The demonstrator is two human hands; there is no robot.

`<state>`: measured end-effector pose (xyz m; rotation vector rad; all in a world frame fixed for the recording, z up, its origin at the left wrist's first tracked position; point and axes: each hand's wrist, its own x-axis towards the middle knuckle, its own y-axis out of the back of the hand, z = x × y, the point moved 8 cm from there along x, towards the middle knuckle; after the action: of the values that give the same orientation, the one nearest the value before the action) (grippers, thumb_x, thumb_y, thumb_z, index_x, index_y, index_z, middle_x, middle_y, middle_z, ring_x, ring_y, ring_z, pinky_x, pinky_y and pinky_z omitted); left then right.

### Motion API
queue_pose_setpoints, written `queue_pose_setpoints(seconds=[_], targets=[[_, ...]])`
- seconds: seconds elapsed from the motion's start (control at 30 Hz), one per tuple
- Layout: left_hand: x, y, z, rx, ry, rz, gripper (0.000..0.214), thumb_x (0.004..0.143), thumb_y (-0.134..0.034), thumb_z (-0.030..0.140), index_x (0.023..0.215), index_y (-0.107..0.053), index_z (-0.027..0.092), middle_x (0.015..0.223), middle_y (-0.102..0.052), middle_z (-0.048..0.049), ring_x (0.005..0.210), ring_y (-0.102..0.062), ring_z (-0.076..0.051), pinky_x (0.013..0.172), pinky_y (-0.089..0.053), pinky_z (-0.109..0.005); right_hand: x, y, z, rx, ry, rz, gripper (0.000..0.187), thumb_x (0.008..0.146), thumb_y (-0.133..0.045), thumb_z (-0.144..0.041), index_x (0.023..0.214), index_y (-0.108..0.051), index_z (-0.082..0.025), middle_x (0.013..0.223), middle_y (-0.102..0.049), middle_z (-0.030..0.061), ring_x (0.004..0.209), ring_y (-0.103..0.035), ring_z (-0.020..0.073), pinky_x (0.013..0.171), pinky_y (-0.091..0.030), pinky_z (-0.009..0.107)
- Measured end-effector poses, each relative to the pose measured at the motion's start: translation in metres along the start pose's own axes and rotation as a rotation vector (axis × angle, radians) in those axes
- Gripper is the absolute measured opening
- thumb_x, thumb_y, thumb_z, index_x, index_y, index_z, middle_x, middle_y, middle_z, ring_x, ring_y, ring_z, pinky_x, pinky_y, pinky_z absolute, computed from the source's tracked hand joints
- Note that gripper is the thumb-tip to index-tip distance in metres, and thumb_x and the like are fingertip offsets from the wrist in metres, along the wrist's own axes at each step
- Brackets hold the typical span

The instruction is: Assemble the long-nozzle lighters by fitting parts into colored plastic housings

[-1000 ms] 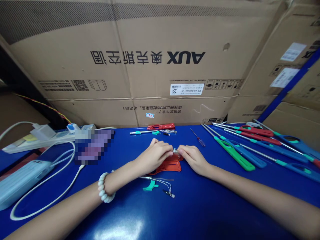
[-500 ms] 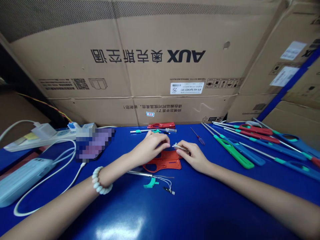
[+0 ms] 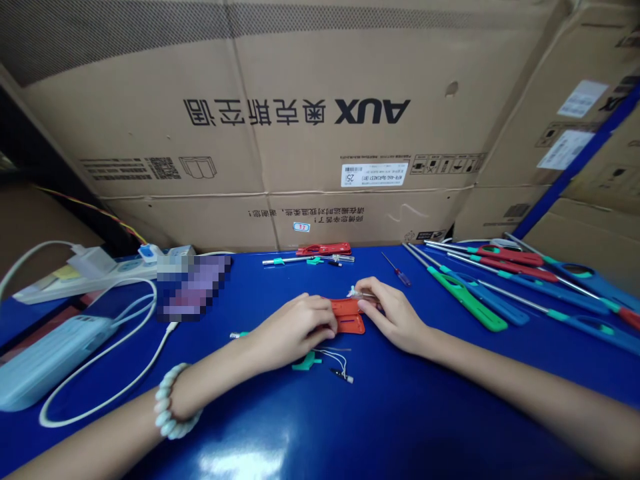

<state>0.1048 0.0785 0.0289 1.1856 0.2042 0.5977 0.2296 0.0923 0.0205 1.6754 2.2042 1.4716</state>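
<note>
My left hand [image 3: 295, 328] rests curled on the left part of an orange plastic shell [image 3: 350, 315] lying flat on the blue table [image 3: 400, 413]. My right hand [image 3: 393, 313] pinches a small clear tube with a white tip [image 3: 356, 293] just above the shell's far edge. In front of my left hand lie a thin metal rod, a teal trigger piece [image 3: 306, 362] and thin wires with a black end [image 3: 340, 367]. A white bead bracelet [image 3: 169, 410] is on my left wrist.
Several long lighters with green, blue and red handles [image 3: 480, 303] lie at the right. A red shell and rod parts [image 3: 323, 252] and a small screwdriver [image 3: 397, 270] lie at the back. A power strip [image 3: 85, 273], power bank [image 3: 47, 360] and white cable sit left. Cardboard boxes stand behind.
My left hand has drawn back from the small tube and come down onto the orange shell's left part. My right hand keeps the tube, now held over the shell's far edge.
</note>
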Motion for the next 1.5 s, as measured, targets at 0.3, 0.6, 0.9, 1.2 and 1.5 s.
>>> queue_pose_setpoints(seconds=[0.3, 0.6, 0.9, 1.2, 1.5], targets=[[0.003, -0.029, 0.016, 0.192, -0.038, -0.013, 0.005, 0.085, -0.062, 0.014, 0.085, -0.065, 0.018, 0.088, -0.064, -0.0029, 0.084, -0.056, -0.020, 0.081, -0.034, -0.034, -0.009, -0.003, -0.006, -0.144, 0.111, 0.084, 0.008, 0.094, -0.044, -0.024, 0.099, -0.050, -0.020, 0.086, -0.064, 0.0057, 0.074, -0.059, 0.0182, 0.066, -0.045, 0.030], [-0.005, -0.019, -0.001, -0.093, 0.102, 0.124, 0.013, 0.093, -0.046, 0.015, 0.084, -0.055, 0.017, 0.086, -0.061, -0.0028, 0.085, -0.051, -0.019, 0.078, -0.036, -0.031, -0.010, -0.005, -0.017, -0.215, 0.231, 0.076, 0.008, 0.092, -0.045, -0.022, 0.095, -0.051, -0.019, 0.082, -0.066, 0.0059, 0.063, -0.055, 0.0163, 0.062, -0.040, 0.030], [-0.009, -0.009, -0.021, -0.483, 0.252, 0.334, 0.017, 0.094, -0.044, 0.025, 0.083, -0.055, 0.017, 0.083, -0.059, -0.0013, 0.076, -0.051, -0.015, 0.070, -0.039, -0.026, -0.011, -0.013, -0.025, -0.253, 0.316, 0.002, 0.009, 0.087, -0.046, -0.022, 0.088, -0.054, -0.018, 0.070, -0.065, 0.0028, 0.057, -0.054, 0.0150, 0.058, -0.031, 0.030], [-0.010, -0.011, -0.021, -0.453, 0.262, 0.343, 0.018, 0.093, -0.044, 0.026, 0.081, -0.055, 0.017, 0.078, -0.058, -0.0001, 0.073, -0.050, -0.015, 0.068, -0.037, -0.025, -0.012, -0.015, -0.028, -0.270, 0.352, -0.006, 0.011, 0.088, -0.045, -0.021, 0.089, -0.055, -0.017, 0.069, -0.064, 0.0030, 0.057, -0.052, 0.0149, 0.057, -0.030, 0.030], [-0.010, -0.011, -0.022, -0.464, 0.272, 0.350, 0.020, 0.093, -0.044, 0.029, 0.081, -0.054, 0.017, 0.079, -0.058, -0.0012, 0.074, -0.050, -0.016, 0.069, -0.038, -0.026, -0.012, -0.015, -0.027, -0.272, 0.350, -0.007, 0.011, 0.088, -0.045, -0.022, 0.089, -0.055, -0.017, 0.069, -0.064, 0.0033, 0.057, -0.053, 0.0154, 0.057, -0.029, 0.030]])
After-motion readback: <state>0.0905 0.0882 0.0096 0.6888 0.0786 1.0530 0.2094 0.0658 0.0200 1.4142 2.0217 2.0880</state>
